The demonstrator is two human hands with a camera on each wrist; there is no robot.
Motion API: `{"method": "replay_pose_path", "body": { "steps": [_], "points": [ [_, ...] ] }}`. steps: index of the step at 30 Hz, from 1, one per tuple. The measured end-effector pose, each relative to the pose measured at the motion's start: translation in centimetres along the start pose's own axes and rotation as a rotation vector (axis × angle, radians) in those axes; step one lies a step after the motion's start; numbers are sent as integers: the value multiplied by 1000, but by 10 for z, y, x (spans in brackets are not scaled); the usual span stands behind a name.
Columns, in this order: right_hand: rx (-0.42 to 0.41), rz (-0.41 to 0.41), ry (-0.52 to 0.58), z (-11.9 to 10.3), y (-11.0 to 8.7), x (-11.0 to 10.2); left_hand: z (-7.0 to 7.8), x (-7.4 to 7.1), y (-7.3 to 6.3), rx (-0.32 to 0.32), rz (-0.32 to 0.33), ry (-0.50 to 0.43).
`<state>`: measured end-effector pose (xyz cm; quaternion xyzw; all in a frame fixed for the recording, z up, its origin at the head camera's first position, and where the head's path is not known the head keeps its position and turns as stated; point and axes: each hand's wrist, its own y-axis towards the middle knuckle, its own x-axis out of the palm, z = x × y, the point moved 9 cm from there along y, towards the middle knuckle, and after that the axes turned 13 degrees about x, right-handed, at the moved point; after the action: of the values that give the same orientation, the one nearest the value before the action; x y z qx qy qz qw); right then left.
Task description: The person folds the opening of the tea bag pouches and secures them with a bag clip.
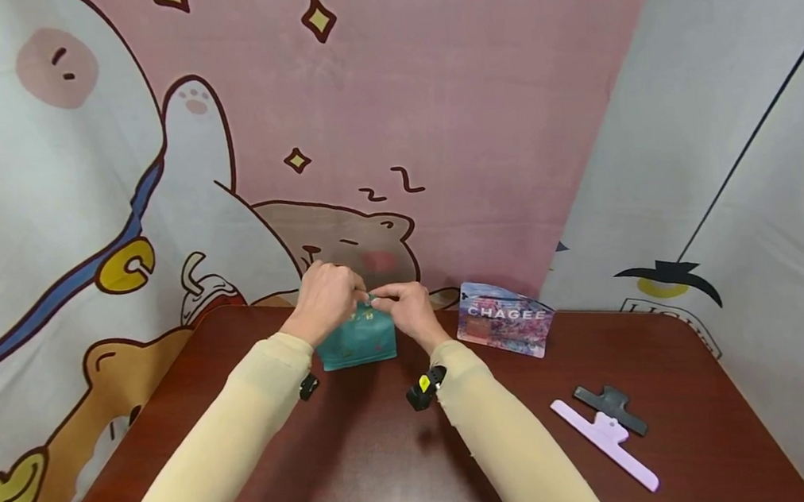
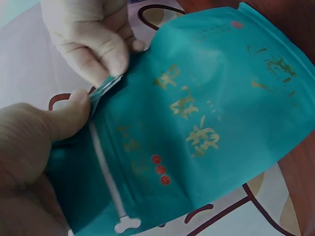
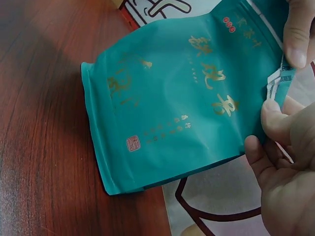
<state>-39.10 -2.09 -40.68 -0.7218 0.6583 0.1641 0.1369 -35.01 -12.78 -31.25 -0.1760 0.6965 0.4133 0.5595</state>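
Teal pouch [image 1: 358, 346] toward eleven o'clock on the table [image 1: 384, 460], its top edge [image 3: 281, 81] pinched by the left hand [image 1: 327, 297] and right hand [image 1: 410, 308], where uneven pulling between them could tear that edge crookedly.

On the reddish-brown, wood-grained counter [image 1: 391, 459], I have a pink, blue and purple glossy pouch [image 1: 505, 320] lettered CHAGEE in white near the back edge, to my right; whether it leans on anything I can't quite make out. Nearer me lie a long lilac clip [image 1: 606, 446] and, just beside it, a shorter black clip [image 1: 611, 410]. Behind hangs a creased pink-and-white cloth [image 1: 476, 117] printed with cartoon animals and yellow stars.
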Motion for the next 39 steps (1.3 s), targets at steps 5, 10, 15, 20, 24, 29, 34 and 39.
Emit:
{"method": "replay_pose_path", "body": {
  "steps": [5,10,15,20,24,29,34,39],
  "points": [
    [-18,25,-20,2,0,-2,-2,0,-2,22,-16,-73],
    [-23,45,-10,4,1,-3,-2,-1,-1,33,-20,-102],
    [-18,52,-7,6,2,-4,-6,1,-3,-32,-61,-151],
    [-24,44,-4,7,2,-3,-18,1,-9,-124,-103,-164],
    [13,45,-6,10,2,-4,-23,-1,-12,-130,-83,-121],
    [33,44,-16,14,2,-5,-27,-2,-16,-144,-47,-74],
    [28,57,-50,16,1,-7,-30,0,-16,-156,-9,-41],
    [7,67,-74,17,-1,-9,-29,1,-15,-158,4,-32]
  ]
}}
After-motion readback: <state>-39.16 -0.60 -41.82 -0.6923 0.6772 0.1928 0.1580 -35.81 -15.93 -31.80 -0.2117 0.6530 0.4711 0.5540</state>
